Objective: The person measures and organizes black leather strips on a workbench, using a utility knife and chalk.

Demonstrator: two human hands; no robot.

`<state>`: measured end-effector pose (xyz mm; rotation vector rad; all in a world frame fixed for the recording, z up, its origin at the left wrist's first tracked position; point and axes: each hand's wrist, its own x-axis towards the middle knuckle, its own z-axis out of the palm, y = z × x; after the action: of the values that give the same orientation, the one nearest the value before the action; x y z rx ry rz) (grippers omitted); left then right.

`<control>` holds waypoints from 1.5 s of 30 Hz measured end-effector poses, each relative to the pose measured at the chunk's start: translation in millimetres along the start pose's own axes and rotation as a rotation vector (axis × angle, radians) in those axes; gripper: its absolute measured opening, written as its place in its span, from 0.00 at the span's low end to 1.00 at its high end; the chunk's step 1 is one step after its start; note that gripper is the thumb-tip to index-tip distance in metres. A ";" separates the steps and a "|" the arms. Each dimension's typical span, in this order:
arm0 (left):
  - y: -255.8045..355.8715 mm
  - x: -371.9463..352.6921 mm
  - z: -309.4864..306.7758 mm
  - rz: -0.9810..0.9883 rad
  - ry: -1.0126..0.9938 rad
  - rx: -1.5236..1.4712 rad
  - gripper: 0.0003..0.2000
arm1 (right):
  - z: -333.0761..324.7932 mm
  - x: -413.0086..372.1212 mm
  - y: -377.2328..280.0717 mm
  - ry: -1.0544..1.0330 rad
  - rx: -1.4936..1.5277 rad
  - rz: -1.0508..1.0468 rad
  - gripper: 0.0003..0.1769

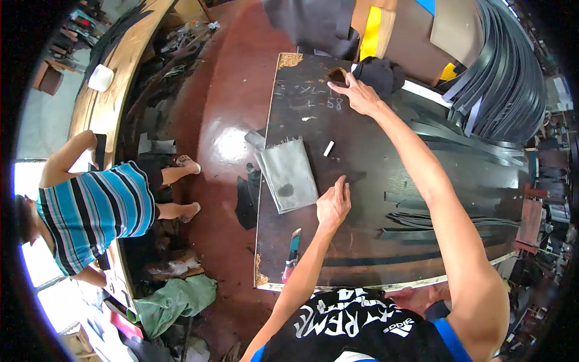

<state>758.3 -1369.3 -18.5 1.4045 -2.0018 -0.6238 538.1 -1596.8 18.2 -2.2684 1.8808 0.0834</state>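
My right hand [360, 96] is stretched to the far side of the dark table [374, 145]. Its thumb and a finger are at the edge of a small brown object [336, 74], whose kind I cannot make out. Over the near middle of the tabletop is my left hand [333, 204], fingers extended and holding nothing visible. Just left of it lies a folded grey cloth [288, 172] with a frayed edge and a dark spot. A white chalk piece [329, 148] lies between the two hands. Nearer my body rests a utility knife [292, 253] with a teal and red handle.
Black strips [428, 222] lie along the table's right part. A large bundle of strips [506, 84] and brown sheets [410, 42] fill the far right. Beside my right hand sits a black cloth [381, 75]. A person in a striped shirt [99, 208] stands at the left bench [90, 114].
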 end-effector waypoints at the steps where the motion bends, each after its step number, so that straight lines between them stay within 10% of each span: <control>1: 0.2 0.2 0.1 0.008 0.016 -0.005 0.12 | -0.8 -0.4 -2.3 0.001 0.005 -0.006 0.47; 45: -1.7 -1.4 -0.3 0.015 0.020 -0.016 0.11 | 3.2 -33.9 -3.0 0.022 -0.114 0.076 0.42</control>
<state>760.0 -1368.6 -19.8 1.3801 -1.9859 -0.6154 534.7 -1562.8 21.0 -2.2787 2.0225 0.1816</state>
